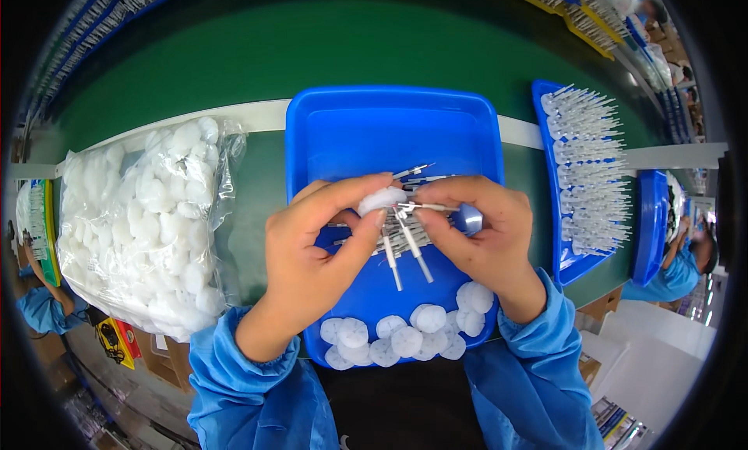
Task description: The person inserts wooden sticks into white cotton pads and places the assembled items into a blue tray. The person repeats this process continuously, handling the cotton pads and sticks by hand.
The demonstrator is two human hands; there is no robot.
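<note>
The left hand [315, 236] pinches a white disc [380, 201] between thumb and forefinger, above the middle of the blue tray [389, 115]; the right hand [483, 220] has thumb and fingers closed on a slender rod [433, 207], held roughly level with its end at the disc; two pale rods [416, 254] hang below the fingertips, seemingly attached to the disc or caught beside it.

The step in hand looks like joining rod and disc; to do it well, the left hand should grip the disc by its rim, firm enough to stop it turning but not so hard as to bend it; the right hand should hold the rod close to its working end, line it up squarely and push straight, with the hanging rods kept clear; working low over the tray lets a dropped piece land among the loose rods [403, 243] or near the loose discs [406, 342] along the near edge.

The contact between rod and disc is hard to make out, as the fingertips cover it; the disc's underside is hidden; a shiny blue round piece [468, 219] shows by the right hand's fingers, and whether it belongs to the rod I cannot tell; the hands also cover part of the rod pile.
</note>
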